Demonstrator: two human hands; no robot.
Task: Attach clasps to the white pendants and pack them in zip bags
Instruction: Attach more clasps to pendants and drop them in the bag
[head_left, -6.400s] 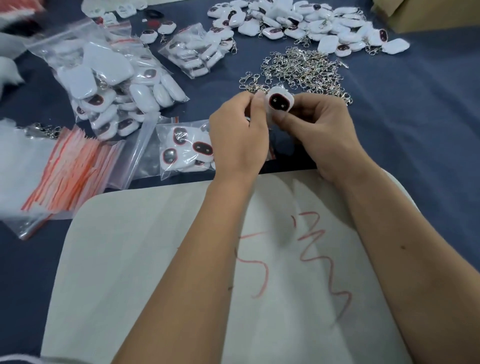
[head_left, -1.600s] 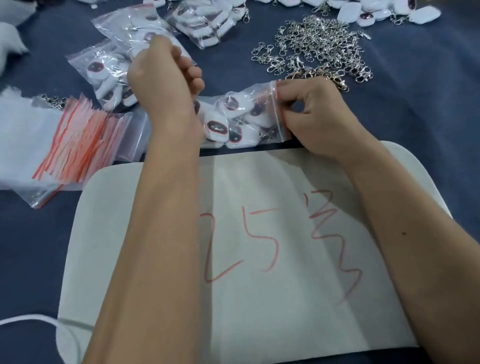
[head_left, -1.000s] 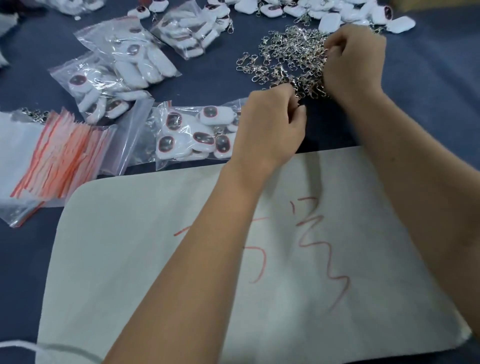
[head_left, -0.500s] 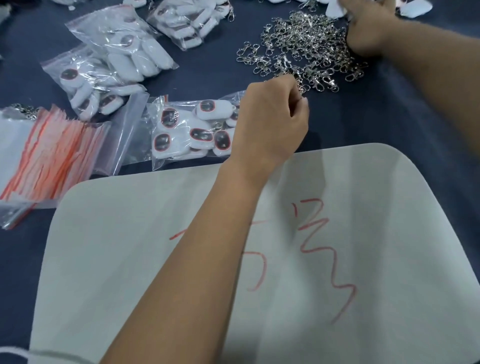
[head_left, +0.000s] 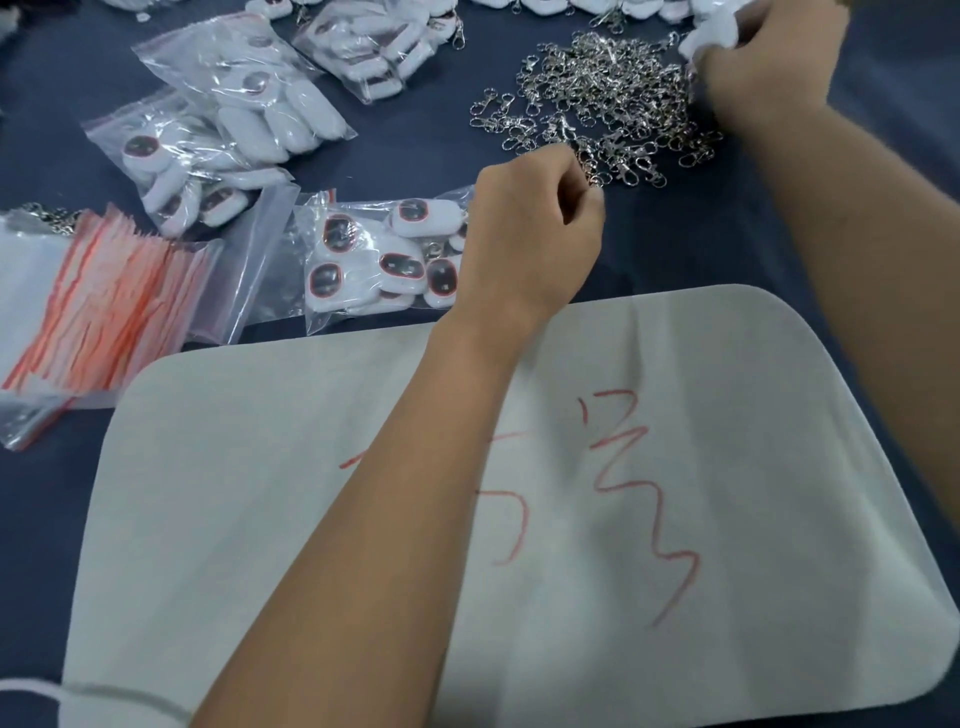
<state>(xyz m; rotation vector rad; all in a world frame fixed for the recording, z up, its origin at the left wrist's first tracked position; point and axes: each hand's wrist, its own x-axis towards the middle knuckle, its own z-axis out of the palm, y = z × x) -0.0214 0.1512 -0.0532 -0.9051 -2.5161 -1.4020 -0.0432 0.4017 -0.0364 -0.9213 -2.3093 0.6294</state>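
The left hand (head_left: 535, 234) sat at the near edge of the clasp pile (head_left: 602, 98), fingers curled in, thumb and forefinger pinched at a clasp (head_left: 594, 175) on the pile's fringe, though whether it truly had one was too small to call. Far side now: the right hand (head_left: 763, 67) was up beyond the pile at its right end, fingers closed round a white pendant (head_left: 711, 34), the rest of the loose pendants strung along the top edge of the surface (head_left: 701, 239). So pendant lay up and to the right of the clasp, the whole pile between the two hands. Its long axis was too blurred to read. Likely the hands had to meet over the pile or the white mat (head_left: 675, 389). The half-filled zip bag (head_left: 379, 254) waited just left of the left hand, nearer that one.
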